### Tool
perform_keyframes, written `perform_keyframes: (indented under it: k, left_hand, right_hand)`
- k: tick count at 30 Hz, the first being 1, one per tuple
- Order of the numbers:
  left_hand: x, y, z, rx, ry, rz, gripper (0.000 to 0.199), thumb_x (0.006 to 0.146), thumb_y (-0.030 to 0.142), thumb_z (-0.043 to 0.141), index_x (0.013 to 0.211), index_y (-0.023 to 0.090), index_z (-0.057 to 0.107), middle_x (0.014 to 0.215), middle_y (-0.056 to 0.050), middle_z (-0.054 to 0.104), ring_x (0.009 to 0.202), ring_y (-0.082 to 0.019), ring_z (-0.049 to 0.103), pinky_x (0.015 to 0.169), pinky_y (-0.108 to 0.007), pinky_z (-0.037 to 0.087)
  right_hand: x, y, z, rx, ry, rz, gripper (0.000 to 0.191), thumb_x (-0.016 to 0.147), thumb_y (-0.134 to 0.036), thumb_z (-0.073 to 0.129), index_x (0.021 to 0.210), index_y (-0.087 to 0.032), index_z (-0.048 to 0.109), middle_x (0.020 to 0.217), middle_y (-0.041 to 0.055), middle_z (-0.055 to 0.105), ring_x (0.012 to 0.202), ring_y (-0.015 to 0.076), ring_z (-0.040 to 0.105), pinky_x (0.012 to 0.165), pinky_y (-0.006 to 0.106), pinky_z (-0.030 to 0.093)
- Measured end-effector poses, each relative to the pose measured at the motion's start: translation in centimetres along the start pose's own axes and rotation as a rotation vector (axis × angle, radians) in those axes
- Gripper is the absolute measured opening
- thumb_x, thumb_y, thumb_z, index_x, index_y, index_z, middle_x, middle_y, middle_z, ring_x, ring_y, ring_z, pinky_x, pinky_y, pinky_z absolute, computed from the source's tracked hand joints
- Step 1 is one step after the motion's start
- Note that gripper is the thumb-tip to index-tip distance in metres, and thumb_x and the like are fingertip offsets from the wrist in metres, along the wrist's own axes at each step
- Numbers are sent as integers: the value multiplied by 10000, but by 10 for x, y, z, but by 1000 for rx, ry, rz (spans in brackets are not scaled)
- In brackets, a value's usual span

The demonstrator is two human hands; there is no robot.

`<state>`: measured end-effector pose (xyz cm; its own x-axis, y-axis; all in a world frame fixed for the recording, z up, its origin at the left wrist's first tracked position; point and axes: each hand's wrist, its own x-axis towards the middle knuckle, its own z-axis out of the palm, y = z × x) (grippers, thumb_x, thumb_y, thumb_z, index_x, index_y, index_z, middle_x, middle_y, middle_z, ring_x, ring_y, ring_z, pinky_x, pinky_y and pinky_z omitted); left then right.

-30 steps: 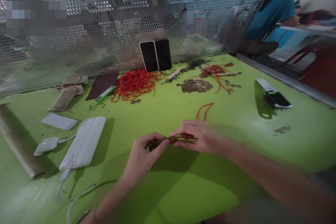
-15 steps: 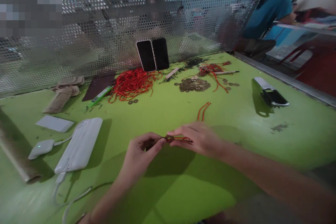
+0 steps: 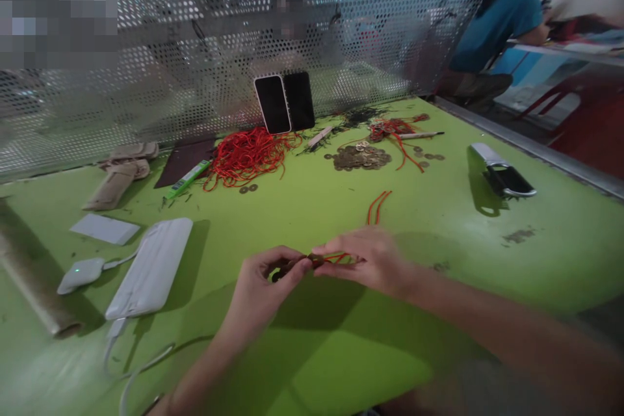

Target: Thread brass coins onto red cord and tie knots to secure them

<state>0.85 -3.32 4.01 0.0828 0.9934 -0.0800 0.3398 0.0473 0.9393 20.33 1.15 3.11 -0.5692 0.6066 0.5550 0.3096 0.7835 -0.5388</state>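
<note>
Just above the table, my left hand (image 3: 273,279) is closed, thumb and fingers pressed on a few dark bronze coins (image 3: 280,273). Opposite it, my right hand (image 3: 373,257) pinches the end coin at the fingertips. A red cord (image 3: 337,258) runs from that coin back under the right fingers, and two red cord ends (image 3: 377,205) stick out beyond that hand onto the table. The fingers partly cover the coins, so how the cord passes through them is hidden. Further off lies a heap of bronze coins (image 3: 361,156).
Behind the work area are a pile of red cords (image 3: 251,156) and two phones (image 3: 285,103) leaning on a perforated metal panel (image 3: 219,45). A white power bank (image 3: 153,266) with cables and a cardboard tube (image 3: 36,279) lie left. A metal-rimmed holder (image 3: 507,172) stands right. A person (image 3: 502,26) sits beyond.
My right fingertips have closed in on the coin next to my left thumb, which shows less than before. The view has shifted very slightly; the table things have stayed put.
</note>
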Motion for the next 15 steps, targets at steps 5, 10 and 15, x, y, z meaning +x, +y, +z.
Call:
perform_keyframes:
  k: [5, 10, 15]
  left_hand:
    - [0, 2, -1, 16, 8, 12, 145, 746, 315, 653, 757, 176, 694, 732, -26, 705, 674, -138, 626, 610, -204, 471]
    - [-1, 5, -5, -45, 120, 67, 109, 746, 297, 657, 753, 190, 679, 724, -3, 700, 686, -126, 629, 631, -191, 481]
    - [-6, 5, -6, -62, 151, 126, 76, 757, 272, 649, 735, 201, 664, 709, 20, 680, 655, -97, 598, 588, -157, 460]
  right_hand:
    - [1, -5, -1, 68, -27, 121, 269, 756, -427, 651, 898, -200, 673, 683, 4, 685, 520, 101, 568, 485, 211, 380]
    - [5, -3, -1, 595, -366, 553, 547, 766, -579, 548, 1165, -204, 546, 498, -68, 453, 397, 67, 399, 397, 179, 329]
    - [10, 2, 1, 872, -372, 683, 507, 857, -600, 357, 1024, -207, 630, 774, 26, 618, 710, 118, 599, 695, 257, 486]
